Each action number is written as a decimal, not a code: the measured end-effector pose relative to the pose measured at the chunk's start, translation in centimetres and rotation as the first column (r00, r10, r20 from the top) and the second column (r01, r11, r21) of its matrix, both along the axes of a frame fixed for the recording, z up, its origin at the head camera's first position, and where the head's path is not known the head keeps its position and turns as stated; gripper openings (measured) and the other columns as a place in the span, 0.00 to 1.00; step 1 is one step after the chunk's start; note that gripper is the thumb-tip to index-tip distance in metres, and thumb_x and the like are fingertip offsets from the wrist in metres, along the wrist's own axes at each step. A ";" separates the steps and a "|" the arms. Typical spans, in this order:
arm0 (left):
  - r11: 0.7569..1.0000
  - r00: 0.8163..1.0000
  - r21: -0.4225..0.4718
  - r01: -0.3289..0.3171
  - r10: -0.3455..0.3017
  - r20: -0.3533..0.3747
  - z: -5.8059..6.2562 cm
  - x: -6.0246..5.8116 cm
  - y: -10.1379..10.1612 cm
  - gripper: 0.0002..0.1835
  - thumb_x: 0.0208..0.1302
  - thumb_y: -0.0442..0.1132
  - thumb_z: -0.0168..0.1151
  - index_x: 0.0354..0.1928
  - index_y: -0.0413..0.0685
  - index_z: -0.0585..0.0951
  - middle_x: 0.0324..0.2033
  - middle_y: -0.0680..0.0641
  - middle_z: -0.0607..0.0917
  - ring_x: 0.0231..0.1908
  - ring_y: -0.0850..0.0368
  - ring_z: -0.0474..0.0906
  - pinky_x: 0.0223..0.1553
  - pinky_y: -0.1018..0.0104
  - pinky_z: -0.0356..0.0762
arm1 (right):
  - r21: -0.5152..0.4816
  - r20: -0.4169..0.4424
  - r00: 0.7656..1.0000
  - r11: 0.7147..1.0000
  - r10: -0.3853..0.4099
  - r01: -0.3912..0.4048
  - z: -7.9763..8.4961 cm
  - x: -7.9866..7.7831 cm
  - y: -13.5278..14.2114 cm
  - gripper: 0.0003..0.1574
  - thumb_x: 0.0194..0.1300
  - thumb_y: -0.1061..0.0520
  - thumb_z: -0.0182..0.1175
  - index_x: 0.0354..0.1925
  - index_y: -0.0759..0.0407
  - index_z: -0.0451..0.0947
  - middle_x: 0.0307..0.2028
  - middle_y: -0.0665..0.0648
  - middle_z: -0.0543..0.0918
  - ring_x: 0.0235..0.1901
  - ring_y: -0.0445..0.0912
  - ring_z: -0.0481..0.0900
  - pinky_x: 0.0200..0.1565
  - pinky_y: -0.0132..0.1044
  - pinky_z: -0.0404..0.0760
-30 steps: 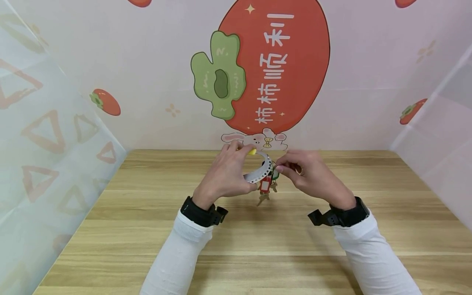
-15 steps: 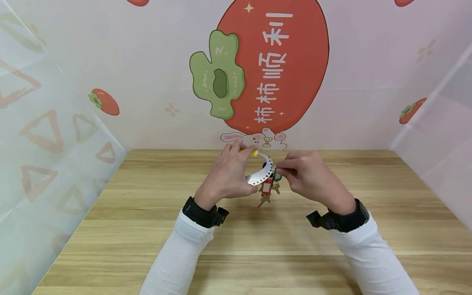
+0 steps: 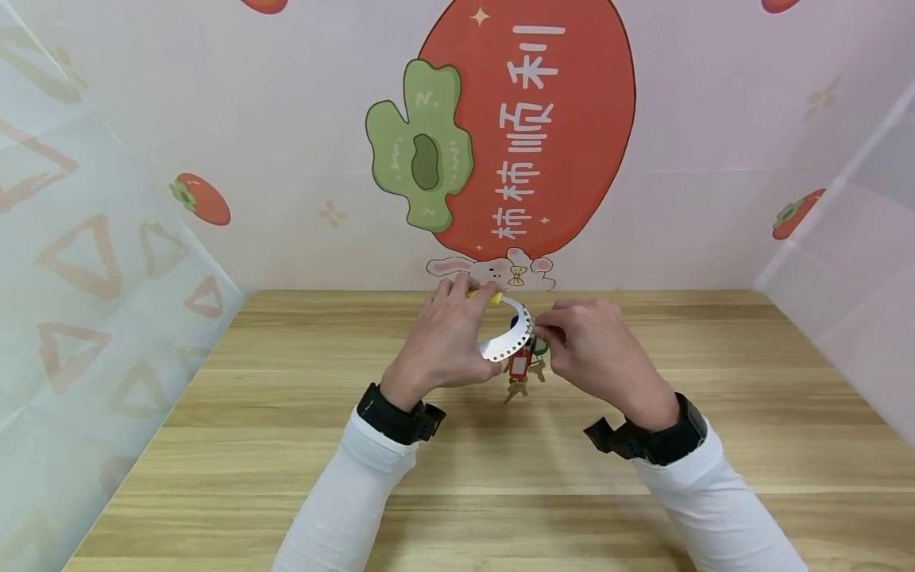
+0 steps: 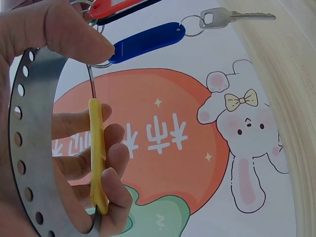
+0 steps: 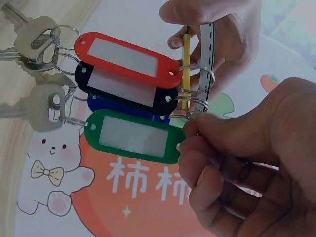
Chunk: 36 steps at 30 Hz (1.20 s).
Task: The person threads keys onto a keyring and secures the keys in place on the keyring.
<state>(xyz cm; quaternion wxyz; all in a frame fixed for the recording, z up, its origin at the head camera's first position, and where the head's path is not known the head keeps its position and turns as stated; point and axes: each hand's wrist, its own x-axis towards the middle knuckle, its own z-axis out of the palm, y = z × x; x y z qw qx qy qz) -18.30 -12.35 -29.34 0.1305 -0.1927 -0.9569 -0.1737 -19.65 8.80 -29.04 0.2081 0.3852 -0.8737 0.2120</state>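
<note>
My left hand grips a curved steel band with a row of holes, fingers wrapped on its yellow handle. A red key tag, a black one, a blue one and a green one hang at the band's outer edge by small split rings. Each carries a key, such as the one beside the green tag. With thumb and index finger, my right hand pinches at the green tag's ring end, right at the band's edge; the fingertips hide the ring there.
A wood-grain table lies under both hands. Behind it stands a pale backdrop printed with a large persimmon and a rabbit. A white patterned side sheet borders the left, another pale sheet the right.
My right wrist has dropped slightly and shifted left, its fingers still pinching at the band's edge. The band and hanging keys have drifted a little to the right with my left hand.
</note>
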 end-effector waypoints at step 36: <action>0.999 0.999 0.044 -0.023 0.022 0.024 0.2 0.0 -0.4 0.46 0.40 0.50 0.82 0.66 0.50 0.76 0.56 0.42 0.73 0.55 0.45 0.69 0.51 0.47 0.73 | -0.154 0.391 0.894 0.973 0.218 -0.170 -0.5 -2.3 1.8 0.07 0.67 0.64 0.66 0.41 0.53 0.85 0.26 0.45 0.79 0.26 0.43 0.76 0.28 0.36 0.78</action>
